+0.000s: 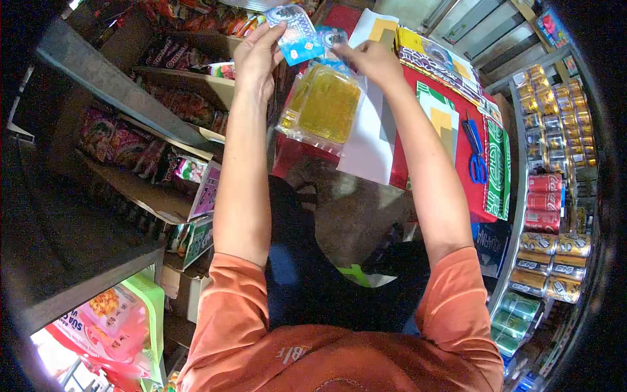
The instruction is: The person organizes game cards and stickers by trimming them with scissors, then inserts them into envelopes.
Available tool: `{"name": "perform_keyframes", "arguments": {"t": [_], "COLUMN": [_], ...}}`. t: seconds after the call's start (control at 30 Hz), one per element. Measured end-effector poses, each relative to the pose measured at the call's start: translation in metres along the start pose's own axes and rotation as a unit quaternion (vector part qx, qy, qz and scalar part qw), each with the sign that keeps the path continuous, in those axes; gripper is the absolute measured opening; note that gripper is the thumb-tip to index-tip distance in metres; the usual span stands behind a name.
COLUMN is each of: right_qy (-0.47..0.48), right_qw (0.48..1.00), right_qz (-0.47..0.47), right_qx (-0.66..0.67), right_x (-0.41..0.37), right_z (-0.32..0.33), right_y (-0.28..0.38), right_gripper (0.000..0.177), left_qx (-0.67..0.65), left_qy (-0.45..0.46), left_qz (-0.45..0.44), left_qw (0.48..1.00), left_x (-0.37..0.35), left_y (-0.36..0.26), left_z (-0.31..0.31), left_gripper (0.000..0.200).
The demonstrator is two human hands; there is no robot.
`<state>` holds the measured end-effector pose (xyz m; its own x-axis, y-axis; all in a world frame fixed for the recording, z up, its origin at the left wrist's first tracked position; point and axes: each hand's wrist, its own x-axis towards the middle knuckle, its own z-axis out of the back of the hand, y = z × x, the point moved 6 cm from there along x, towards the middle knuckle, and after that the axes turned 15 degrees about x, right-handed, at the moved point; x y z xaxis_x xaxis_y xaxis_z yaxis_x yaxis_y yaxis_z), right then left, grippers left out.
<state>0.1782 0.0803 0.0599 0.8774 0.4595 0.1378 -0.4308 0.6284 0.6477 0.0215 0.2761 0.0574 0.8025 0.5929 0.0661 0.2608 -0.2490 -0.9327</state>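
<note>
My left hand [257, 57] pinches a blue-and-white printed card [299, 42] between thumb and fingers, held up over the table's far left end. Close to its right side, my right hand [377, 62] has its fingers closed at the edge of a second blue printed card [334, 40]. The two cards overlap or nearly touch. Just below them lies a clear plastic pack with a yellow inside [323, 104]. White paper sheets [369, 153] stretch out beside and under my right forearm.
A red-covered table [460, 140] carries blue-handled scissors [477, 163], a green-and-white printed sheet [498, 170] and a stack of yellow printed sheets [434, 52]. Shelves of noodle packets [124, 140] stand at left. Drink cans [544, 202] fill a rack at right.
</note>
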Motion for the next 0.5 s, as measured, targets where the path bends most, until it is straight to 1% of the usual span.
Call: {"name": "perform_keyframes", "arguments": {"t": [0.07,0.1,0.2,0.33,0.43,0.5], "right_qy": [-0.002,0.002,0.043,0.080,0.064,0.073], "right_qw": [0.997,0.997,0.994,0.968,0.957,0.959], "right_qz": [-0.034,-0.048,-0.068,-0.093,-0.076,-0.063], "right_qx": [-0.063,-0.057,0.068,0.217,0.272,0.265], "right_x": [-0.010,-0.008,-0.005,-0.004,-0.004,0.002], "right_z": [-0.003,-0.005,-0.008,-0.012,-0.010,-0.010], "right_y": [0.000,-0.002,-0.010,-0.017,-0.018,-0.025], "right_gripper": [0.077,0.074,0.060,0.046,0.039,0.037], "left_qx": [-0.013,-0.018,0.009,0.031,0.027,0.029], "left_qy": [-0.002,-0.003,-0.011,-0.014,-0.009,-0.016], "left_qz": [0.009,0.014,0.027,0.030,0.023,0.024], "left_qw": [1.000,1.000,1.000,0.999,0.999,0.999], "left_x": [0.002,0.002,0.003,0.006,0.003,0.002], "left_y": [0.005,0.006,0.013,0.016,0.015,0.014], "left_z": [0.001,0.002,0.006,0.010,0.008,0.008], "left_gripper": [0.022,0.021,0.021,0.024,0.023,0.026]}}
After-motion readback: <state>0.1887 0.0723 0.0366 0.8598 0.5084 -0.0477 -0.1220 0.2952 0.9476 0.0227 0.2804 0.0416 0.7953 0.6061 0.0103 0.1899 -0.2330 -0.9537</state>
